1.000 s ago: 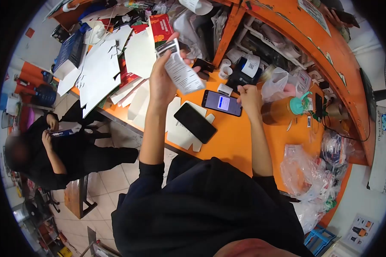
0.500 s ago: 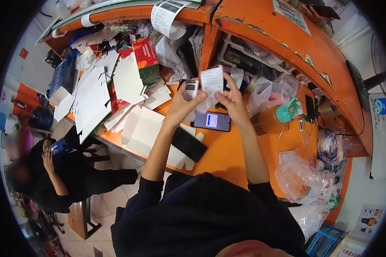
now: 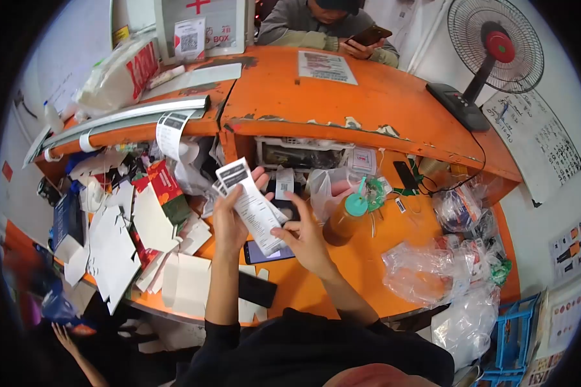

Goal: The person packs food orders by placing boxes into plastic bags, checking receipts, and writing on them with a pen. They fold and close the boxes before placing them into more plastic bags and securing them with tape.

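My left hand (image 3: 228,222) grips a small stack of printed receipts (image 3: 255,209), its thumb in front and its fingers behind. The strips hang slanted, with dark header blocks at the upper end. At their lower end, the thumb of my right hand (image 3: 309,240) presses on the paper, and its other fingers curl beside the edge. Below the receipts a phone with a lit screen (image 3: 264,253) lies on the orange desk (image 3: 358,284). Nearer to me, a dark phone (image 3: 257,289) rests over white card.
White cardboard sheets (image 3: 113,255) pile up on the left. A bottle with a teal lid (image 3: 345,222) stands right of my hands, near clear plastic bags (image 3: 419,271). Across the raised counter (image 3: 271,97), a person (image 3: 316,29) holds a phone; a fan (image 3: 496,51) stands at the right.
My view has tilted up, showing more of the counter, the fan and the person opposite. The receipts, previously bunched between both hands, now hang out as long strips, mainly in my left hand.
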A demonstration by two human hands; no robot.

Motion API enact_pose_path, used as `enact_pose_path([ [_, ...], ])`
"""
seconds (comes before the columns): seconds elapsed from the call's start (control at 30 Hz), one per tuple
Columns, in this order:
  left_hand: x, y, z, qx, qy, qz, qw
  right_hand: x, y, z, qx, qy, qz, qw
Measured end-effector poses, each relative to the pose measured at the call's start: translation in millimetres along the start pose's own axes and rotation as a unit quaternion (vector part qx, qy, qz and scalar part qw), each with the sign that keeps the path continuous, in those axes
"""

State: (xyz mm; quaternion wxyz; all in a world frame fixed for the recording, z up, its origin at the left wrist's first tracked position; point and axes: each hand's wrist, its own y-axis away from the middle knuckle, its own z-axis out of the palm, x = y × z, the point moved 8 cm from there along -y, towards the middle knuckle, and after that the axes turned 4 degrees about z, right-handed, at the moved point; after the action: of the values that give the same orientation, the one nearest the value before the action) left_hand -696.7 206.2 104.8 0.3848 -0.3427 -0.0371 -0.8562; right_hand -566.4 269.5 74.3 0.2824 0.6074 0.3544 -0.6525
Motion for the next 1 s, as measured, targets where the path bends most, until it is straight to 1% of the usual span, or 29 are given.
enact_pose_path([
  [0.07, 0.3, -0.2, 12.4, -0.087, 0.032, -0.061, 0.994, -8.0, 3.9, -11.5, 0.038, 0.117, 0.0, 0.992],
  [0.1, 1.1, 0.4, 13.6, -0.105, 0.018, -0.063, 0.992, -9.9, 3.7, -12.8, 0.048, 0.139, -0.077, 0.986],
  [0.13, 6.9, -0.2, 17.0, -0.114, 0.0, -0.03, 0.993, -24.0, 8.9, -14.5, 0.064, 0.215, -0.043, 0.973],
  [0.17, 7.9, -0.5, 20.8, -0.126, 0.038, -0.043, 0.99, -44.5, 10.9, -14.2, 0.095, 0.293, -0.14, 0.941],
  [0.2, 9.7, 1.3, 22.8, -0.135, 0.075, -0.055, 0.986, -59.1, 16.4, -8.9, 0.121, 0.363, -0.235, 0.894],
  [0.27, 18.2, 2.7, 28.7, -0.164, 0.067, -0.063, 0.982, -60.6, 16.8, -7.5, 0.124, 0.261, -0.254, 0.923],
  [0.3, 21.6, 3.2, 29.7, -0.173, 0.06, -0.07, 0.981, -38.8, 10.9, -8.2, 0.067, 0.134, -0.169, 0.974],
  [0.33, 27.9, 7.4, 37.2, -0.178, 0.075, -0.082, 0.978, -43.0, 16.4, -2.7, 0.052, 0.132, -0.158, 0.977],
  [0.37, 32.6, 7.6, 38.2, -0.181, 0.061, -0.081, 0.978, -40.4, 18.4, 1.5, 0.021, 0.062, -0.068, 0.995],
  [0.4, 35.9, 7.3, 38.2, -0.185, 0.046, -0.08, 0.978, -32.2, 20.9, 8.2, -0.009, -0.005, 0.023, 1.0],
  [0.43, 38.6, 6.9, 38.5, -0.189, 0.051, -0.076, 0.978, -34.9, 22.1, 10.8, -0.005, -0.004, -0.01, 1.0],
  [0.47, 40.2, 6.6, 37.9, -0.195, 0.047, -0.07, 0.977, -35.6, 23.7, 12.9, -0.009, -0.011, 0.014, 1.0],
  [0.57, 46.2, 8.0, 41.8, -0.186, 0.071, -0.07, 0.977, -40.6, 21.0, 21.3, -0.025, -0.033, 0.011, 0.999],
  [0.63, 54.5, 8.5, 40.6, -0.162, -0.037, 0.017, 0.986, -33.3, 20.5, 30.2, -0.066, -0.089, 0.055, 0.992],
  [0.67, 52.1, 9.1, 32.5, -0.163, -0.036, 0.015, 0.986, -28.2, 18.3, 31.5, -0.064, -0.089, 0.056, 0.992],
  [0.73, 56.6, 13.4, 0.4, -0.157, -0.038, 0.074, 0.984, 8.1, 19.0, 53.2, -0.175, -0.109, 0.173, 0.963],
  [0.77, 55.4, 19.7, -21.6, -0.094, -0.001, 0.078, 0.993, 22.9, 15.9, 57.9, -0.22, -0.065, 0.191, 0.955],
  [0.8, 56.2, 24.6, -42.7, -0.053, 0.054, 0.089, 0.993, 36.2, 4.9, 55.2, -0.214, -0.068, 0.194, 0.955],
  [0.83, 52.7, 29.9, -68.3, 0.022, 0.073, 0.102, 0.992, 55.0, -7.0, 56.3, -0.238, -0.033, 0.221, 0.945],
  [0.87, 51.3, 35.0, -89.4, 0.078, 0.085, 0.108, 0.987, 75.9, -19.6, 57.5, -0.264, 0.003, 0.246, 0.933],
  [0.9, 50.0, 41.8, -104.5, 0.093, 0.052, 0.102, 0.989, 78.2, -51.2, 44.1, -0.153, 0.186, 0.072, 0.968],
  [0.93, 49.3, 47.7, -115.2, 0.107, 0.018, 0.098, 0.989, 68.3, -69.9, 40.0, -0.031, 0.355, -0.109, 0.928],
  [0.97, 47.6, 51.1, -117.5, 0.107, 0.017, 0.098, 0.989, 69.2, -83.3, 43.3, 0.003, 0.445, -0.15, 0.883],
  [1.0, 40.3, 55.1, -120.9, 0.128, -0.004, 0.064, 0.99, 69.6, -93.3, 46.7, 0.038, 0.53, -0.189, 0.826],
])
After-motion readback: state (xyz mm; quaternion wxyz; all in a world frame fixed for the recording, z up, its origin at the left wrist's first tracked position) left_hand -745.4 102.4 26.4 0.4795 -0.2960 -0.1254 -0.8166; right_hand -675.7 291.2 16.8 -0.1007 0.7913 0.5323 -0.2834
